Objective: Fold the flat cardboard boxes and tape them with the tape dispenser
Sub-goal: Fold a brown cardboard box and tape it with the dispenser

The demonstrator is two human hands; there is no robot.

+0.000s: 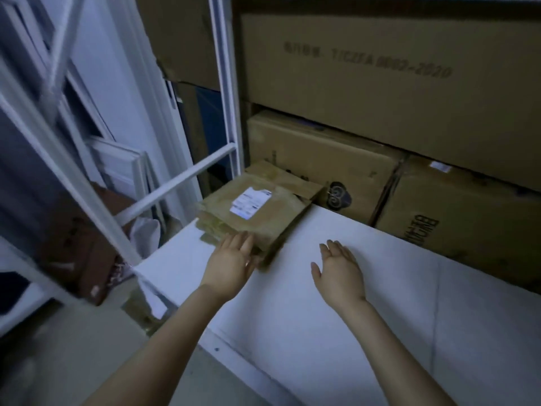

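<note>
A stack of flat brown cardboard boxes lies at the far left corner of the white table; the top one bears a white shipping label. My left hand reaches over the stack's near edge, fingers straight and touching the cardboard. Over the bare tabletop to the right of the stack, my right hand is open with fingers spread and holds nothing. No tape dispenser is in view.
Large closed cardboard cartons are stacked against the wall behind the table, with smaller ones below them. A white metal rack frame stands to the left of the table. Brown items lie on the floor at the left.
</note>
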